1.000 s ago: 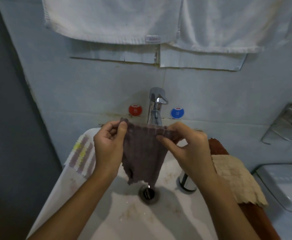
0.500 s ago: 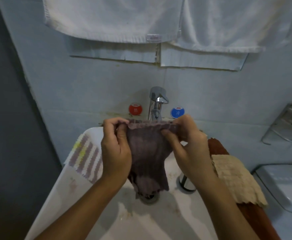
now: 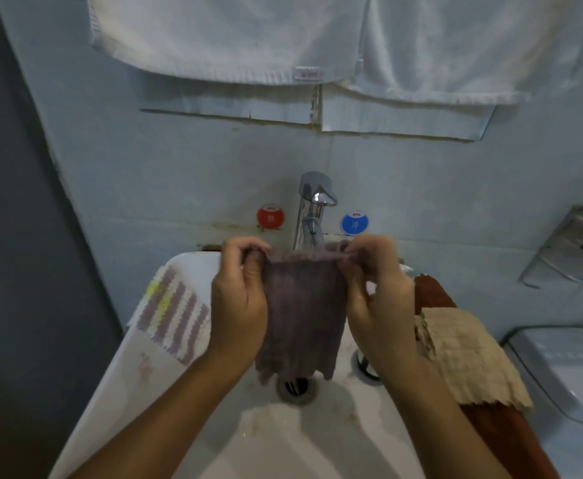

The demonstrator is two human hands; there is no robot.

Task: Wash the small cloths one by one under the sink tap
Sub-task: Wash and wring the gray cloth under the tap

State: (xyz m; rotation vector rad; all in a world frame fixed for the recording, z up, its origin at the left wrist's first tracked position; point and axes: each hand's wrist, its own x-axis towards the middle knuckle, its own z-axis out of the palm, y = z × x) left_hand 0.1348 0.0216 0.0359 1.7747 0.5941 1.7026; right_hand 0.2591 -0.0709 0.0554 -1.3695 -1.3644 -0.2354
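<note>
holding the purple cloth point(image 3: 300, 316) by its top corners, my left hand point(image 3: 240, 305) and right hand point(image 3: 378, 299) pinch it in curled fingers, hanging below the tap point(image 3: 312, 216) over the drain point(image 3: 296, 387). i judge a loose pinch could drop it onto the drain. i count one held cloth and three waiting on the sink rim point(image 3: 124, 368): striped point(image 3: 172, 316), beige point(image 3: 470, 357), rust point(image 3: 432, 292).

A home bathroom is shown: a white ceramic sink point(image 3: 138, 368) with a chrome tap point(image 3: 312, 212) is fixed to a pale blue wall point(image 3: 145, 174), white towels point(image 3: 214, 32) hung above.
</note>
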